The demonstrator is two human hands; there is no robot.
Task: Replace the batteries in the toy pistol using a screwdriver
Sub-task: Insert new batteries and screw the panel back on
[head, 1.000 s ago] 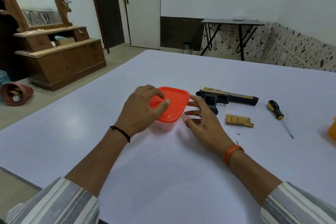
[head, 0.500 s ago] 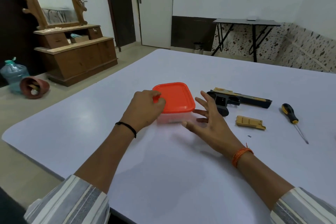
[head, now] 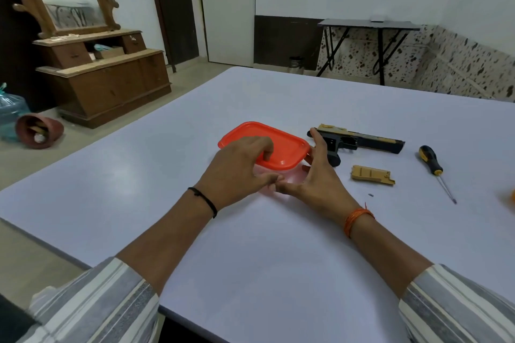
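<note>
Looks like the battery-fetching step: both hands are on the box [head: 281, 168] mid-tabletop, working at its orange lid [head: 281, 145]. The left hand [head: 239, 167] curls its fingers over the lid's near edge with the thumb low by the box; the right hand [head: 317, 175] cups the box's right side, fingers fairly straight. The pistol [head: 362, 142] lies just right of the box, its tan cover [head: 372, 174] off beside it — screwdriver [head: 432, 160] further toward the right edge. Next move probably needs the box held steady while the lid peels up.
</note>
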